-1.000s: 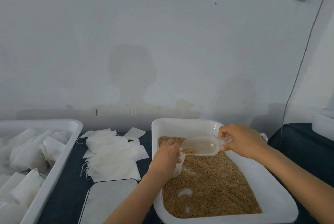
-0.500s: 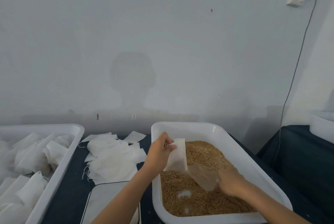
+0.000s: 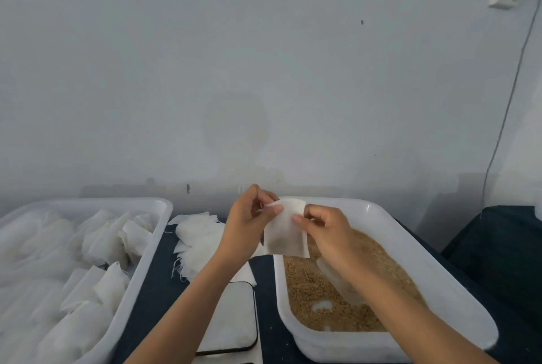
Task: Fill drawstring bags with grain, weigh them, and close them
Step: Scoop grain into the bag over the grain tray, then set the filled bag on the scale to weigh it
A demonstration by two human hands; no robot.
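While held over grain tub (image 3: 381, 217), bag (image 3: 284, 231) pinched between left hand (image 3: 249, 225), right hand (image 3: 325, 231).

left hand (image 3: 249, 225) and right hand (image 3: 325, 231) raised, fingertips pinching

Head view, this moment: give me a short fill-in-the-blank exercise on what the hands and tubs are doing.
1. Both hands, left hand and right hand, hold one white ____.
2. The tub under the right forearm holds ____.
3. The scoop lies in the ____.
4. The scale sits ____ the two tubs.

Missing words: bag; grain; grain; between
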